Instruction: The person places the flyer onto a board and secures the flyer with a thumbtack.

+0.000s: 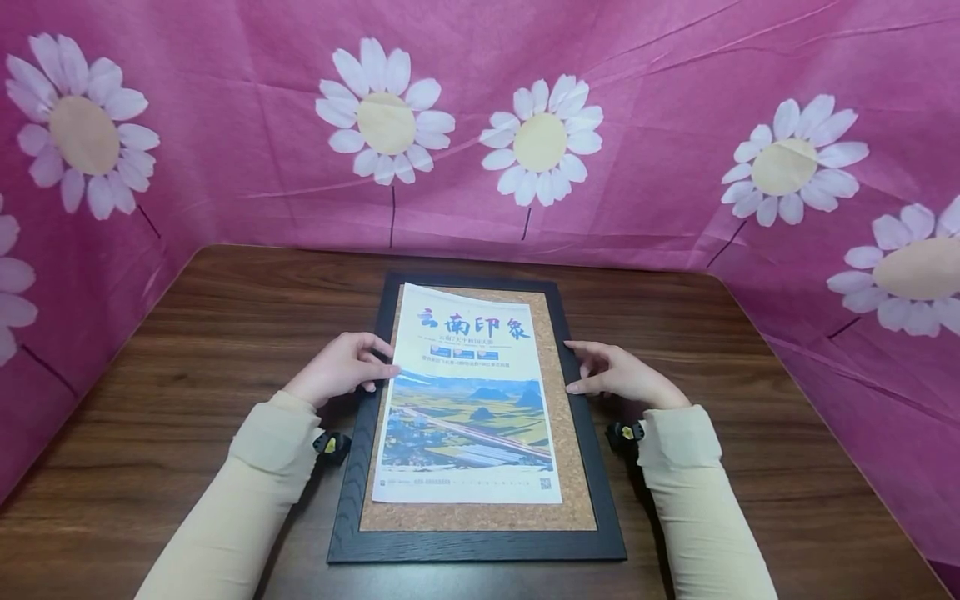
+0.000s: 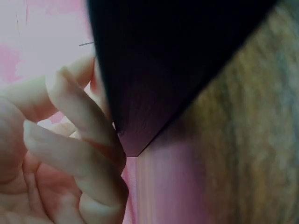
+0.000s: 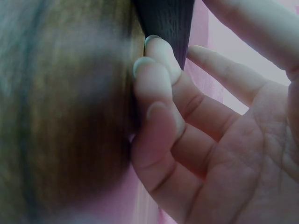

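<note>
A black-framed cork board [image 1: 480, 517] lies flat on the table, and a printed poster [image 1: 465, 425] rests on its cork, slightly askew. My left hand [image 1: 339, 367] holds the frame's left side. Its thumb reaches over onto the poster's left edge; other fingers curl beside the black frame side [image 2: 140, 84] in the left wrist view. My right hand [image 1: 626, 375] grips the frame's right side, with thumb and index finger at its edge. In the right wrist view, curled fingers [image 3: 154, 88] sit low against the black frame [image 3: 166, 23], near the tabletop.
The brown wooden table [image 1: 150, 417] surrounds the board. A pink cloth [image 1: 465, 217] with white daisies hangs behind and along both sides. Each wrist bears a small black camera, the left camera [image 1: 332, 446] and right camera [image 1: 626, 433] close to the frame.
</note>
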Action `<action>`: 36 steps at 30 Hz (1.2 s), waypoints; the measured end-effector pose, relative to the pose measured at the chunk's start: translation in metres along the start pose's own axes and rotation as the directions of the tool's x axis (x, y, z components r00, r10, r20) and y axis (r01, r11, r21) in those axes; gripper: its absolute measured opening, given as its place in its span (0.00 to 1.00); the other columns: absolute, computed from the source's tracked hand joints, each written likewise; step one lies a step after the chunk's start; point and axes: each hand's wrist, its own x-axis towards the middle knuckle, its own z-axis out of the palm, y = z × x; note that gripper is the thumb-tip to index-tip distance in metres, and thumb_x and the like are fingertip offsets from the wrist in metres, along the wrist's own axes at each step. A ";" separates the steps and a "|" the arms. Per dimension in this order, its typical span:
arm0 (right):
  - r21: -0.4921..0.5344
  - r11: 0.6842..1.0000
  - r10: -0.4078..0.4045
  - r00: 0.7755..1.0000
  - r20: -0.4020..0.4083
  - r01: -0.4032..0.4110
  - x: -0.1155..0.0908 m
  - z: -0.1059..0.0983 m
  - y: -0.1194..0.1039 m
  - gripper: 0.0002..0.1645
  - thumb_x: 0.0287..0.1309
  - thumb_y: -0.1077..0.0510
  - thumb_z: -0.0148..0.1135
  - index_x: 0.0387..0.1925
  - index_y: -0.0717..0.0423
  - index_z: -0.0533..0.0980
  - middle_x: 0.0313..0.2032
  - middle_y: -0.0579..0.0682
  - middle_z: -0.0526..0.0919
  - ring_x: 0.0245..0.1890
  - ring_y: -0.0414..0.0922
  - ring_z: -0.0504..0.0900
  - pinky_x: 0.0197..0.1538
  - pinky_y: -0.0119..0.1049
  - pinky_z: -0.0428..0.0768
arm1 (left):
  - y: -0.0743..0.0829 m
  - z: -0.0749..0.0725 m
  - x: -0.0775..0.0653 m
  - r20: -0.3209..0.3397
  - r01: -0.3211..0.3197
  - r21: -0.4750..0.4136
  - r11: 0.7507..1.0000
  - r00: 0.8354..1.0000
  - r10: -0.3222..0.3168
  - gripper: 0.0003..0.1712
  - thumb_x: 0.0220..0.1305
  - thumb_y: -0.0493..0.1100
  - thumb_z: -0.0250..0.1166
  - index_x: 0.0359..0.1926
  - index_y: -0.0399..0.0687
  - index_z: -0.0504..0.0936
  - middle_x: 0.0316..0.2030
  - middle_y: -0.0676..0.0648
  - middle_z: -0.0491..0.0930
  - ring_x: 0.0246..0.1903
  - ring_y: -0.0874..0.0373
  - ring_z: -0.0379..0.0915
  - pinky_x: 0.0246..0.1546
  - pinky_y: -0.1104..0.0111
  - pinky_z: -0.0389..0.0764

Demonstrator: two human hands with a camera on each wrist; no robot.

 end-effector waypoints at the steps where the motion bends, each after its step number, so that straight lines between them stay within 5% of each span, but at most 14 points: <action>1: -0.004 1.000 0.000 1.000 -0.001 0.000 0.000 0.000 0.000 0.48 0.56 0.57 0.72 0.73 0.61 0.58 0.32 0.52 0.75 0.26 0.43 0.73 0.30 0.36 0.76 | 0.000 0.000 0.000 0.000 0.001 -0.002 1.000 1.000 -0.001 0.21 0.64 0.45 0.68 0.53 0.38 0.78 0.28 0.49 0.82 0.22 0.59 0.73 0.20 0.69 0.69; 12: -0.012 1.000 -0.001 1.000 -0.002 0.001 0.000 0.000 0.001 0.48 0.57 0.56 0.71 0.73 0.61 0.58 0.32 0.52 0.75 0.27 0.43 0.73 0.30 0.36 0.76 | 0.002 0.004 -0.001 -0.010 -0.007 0.042 0.999 1.000 0.007 0.22 0.65 0.47 0.68 0.53 0.38 0.78 0.28 0.48 0.81 0.23 0.57 0.74 0.30 0.65 0.74; 36: 0.004 1.000 -0.003 1.000 0.003 0.003 -0.001 0.000 -0.001 0.49 0.56 0.57 0.72 0.74 0.62 0.58 0.32 0.53 0.75 0.26 0.43 0.73 0.30 0.36 0.76 | 0.003 0.002 -0.002 0.002 0.028 0.019 0.999 1.000 -0.028 0.24 0.66 0.49 0.66 0.57 0.40 0.79 0.29 0.48 0.79 0.23 0.58 0.72 0.25 0.68 0.78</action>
